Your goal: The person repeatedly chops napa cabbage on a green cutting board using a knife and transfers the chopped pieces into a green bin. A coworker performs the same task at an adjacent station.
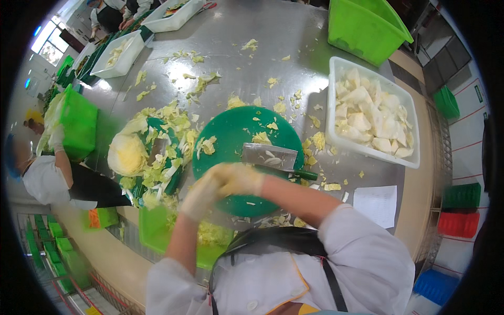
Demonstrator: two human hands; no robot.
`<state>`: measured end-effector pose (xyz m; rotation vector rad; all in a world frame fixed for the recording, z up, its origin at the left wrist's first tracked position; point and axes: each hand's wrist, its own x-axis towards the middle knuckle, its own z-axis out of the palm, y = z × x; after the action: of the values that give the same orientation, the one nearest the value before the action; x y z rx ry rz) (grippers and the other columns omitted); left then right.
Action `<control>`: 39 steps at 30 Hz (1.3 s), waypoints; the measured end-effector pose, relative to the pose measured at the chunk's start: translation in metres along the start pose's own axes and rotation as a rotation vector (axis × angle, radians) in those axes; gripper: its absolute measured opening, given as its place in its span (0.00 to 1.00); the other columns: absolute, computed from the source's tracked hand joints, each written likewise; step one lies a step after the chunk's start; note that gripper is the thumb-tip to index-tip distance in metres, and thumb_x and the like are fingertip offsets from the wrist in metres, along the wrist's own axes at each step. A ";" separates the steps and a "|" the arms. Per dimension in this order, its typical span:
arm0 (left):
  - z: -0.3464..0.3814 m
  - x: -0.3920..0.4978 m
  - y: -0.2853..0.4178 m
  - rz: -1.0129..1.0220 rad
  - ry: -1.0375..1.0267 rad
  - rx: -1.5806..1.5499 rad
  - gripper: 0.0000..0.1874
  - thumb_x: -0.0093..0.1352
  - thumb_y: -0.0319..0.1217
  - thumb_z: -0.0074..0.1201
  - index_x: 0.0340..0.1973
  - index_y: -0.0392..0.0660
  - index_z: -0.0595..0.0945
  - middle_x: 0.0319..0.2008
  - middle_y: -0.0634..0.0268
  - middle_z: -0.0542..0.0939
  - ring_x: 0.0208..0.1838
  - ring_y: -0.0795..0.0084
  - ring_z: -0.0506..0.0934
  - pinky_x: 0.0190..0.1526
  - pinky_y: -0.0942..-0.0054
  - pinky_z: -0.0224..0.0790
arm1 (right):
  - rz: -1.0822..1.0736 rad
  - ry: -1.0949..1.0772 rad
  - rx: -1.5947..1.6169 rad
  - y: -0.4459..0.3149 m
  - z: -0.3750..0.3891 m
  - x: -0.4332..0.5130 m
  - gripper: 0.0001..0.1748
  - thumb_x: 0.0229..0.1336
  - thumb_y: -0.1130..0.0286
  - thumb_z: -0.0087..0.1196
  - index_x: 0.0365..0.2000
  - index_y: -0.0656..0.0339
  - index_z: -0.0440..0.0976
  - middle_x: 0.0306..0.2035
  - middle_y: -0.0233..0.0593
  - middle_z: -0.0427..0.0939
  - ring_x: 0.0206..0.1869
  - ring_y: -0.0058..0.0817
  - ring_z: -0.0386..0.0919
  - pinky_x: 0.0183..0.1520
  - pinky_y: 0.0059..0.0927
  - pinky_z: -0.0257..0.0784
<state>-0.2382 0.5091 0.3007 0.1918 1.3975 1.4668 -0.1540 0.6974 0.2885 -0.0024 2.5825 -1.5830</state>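
My left hand [201, 193] and my right hand [241, 179] meet over the near left part of a round green cutting board [244, 126]. Both wear pale gloves and are blurred. Fingers overlap, so I cannot tell whether anything is between them. A cleaver [271, 156] lies flat on the board just beyond my right hand, its green handle [306, 175] pointing right. White slivers stick to its blade. Scraps of yellow cabbage leaf [261, 138] are scattered on the board.
Left, a cabbage head [128, 154] and leaves cover another board with a second blade [158, 151]. A white tub [333, 118] of pale chunks, a green bin [366, 35] and a paper sheet [376, 204] are right. A co-worker [51, 177] handles a green crate [80, 122]. Shreds fill a bin [153, 230] below.
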 end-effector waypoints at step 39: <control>0.002 0.312 0.399 0.265 0.677 1.977 0.29 0.73 0.40 0.54 0.69 0.46 0.76 0.61 0.38 0.83 0.66 0.39 0.81 0.68 0.47 0.72 | 0.094 0.735 -0.513 0.199 -0.111 0.127 0.35 0.62 0.53 0.67 0.66 0.55 0.74 0.65 0.48 0.78 0.64 0.52 0.74 0.69 0.52 0.64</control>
<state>-0.5922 0.8341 0.4600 1.1605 2.9806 -0.3005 -0.2794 0.8790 0.1499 0.7748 3.3873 -0.9488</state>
